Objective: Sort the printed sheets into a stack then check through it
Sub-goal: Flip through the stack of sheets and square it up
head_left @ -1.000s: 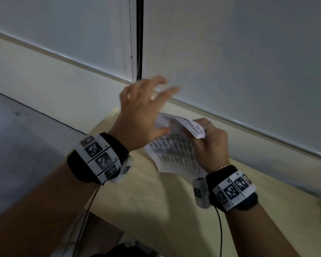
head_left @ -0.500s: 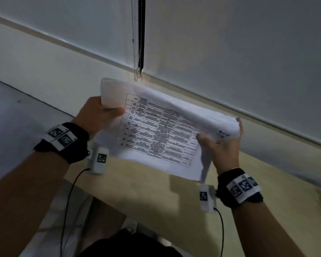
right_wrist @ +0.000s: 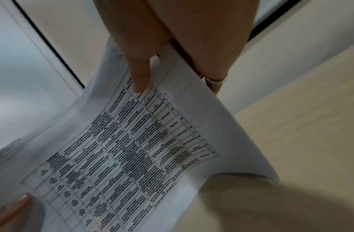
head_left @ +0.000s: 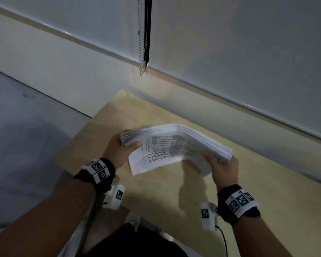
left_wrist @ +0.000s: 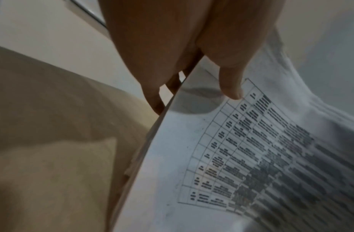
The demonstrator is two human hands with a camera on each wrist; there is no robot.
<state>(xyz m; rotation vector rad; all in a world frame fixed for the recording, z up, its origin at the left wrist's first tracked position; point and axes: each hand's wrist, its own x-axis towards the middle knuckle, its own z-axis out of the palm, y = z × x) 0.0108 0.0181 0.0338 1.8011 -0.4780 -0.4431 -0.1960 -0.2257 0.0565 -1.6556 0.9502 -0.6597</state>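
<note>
A thick stack of white printed sheets (head_left: 174, 145), its top page a table of dark text, hangs arched above the wooden table (head_left: 156, 197). My left hand (head_left: 119, 149) grips the stack's left end, thumb on top and fingers beneath. My right hand (head_left: 220, 164) grips the right end the same way. The left wrist view shows my left hand (left_wrist: 211, 81) with its thumb on the stack (left_wrist: 251, 157). In the right wrist view my right hand (right_wrist: 152, 75) presses its thumb on the stack (right_wrist: 132, 149), which sags between the grips.
A white wall with a ledge (head_left: 230, 93) runs behind the table. A bead chain (head_left: 142, 52) hangs beside a dark vertical strip. Grey floor (head_left: 26, 136) lies to the left, past the table's left edge.
The sheets went from a crumpled bunch to a spread stack held at both ends. Since half a second ago, both hands have lowered the stack towards the table and tilted it flatter.
</note>
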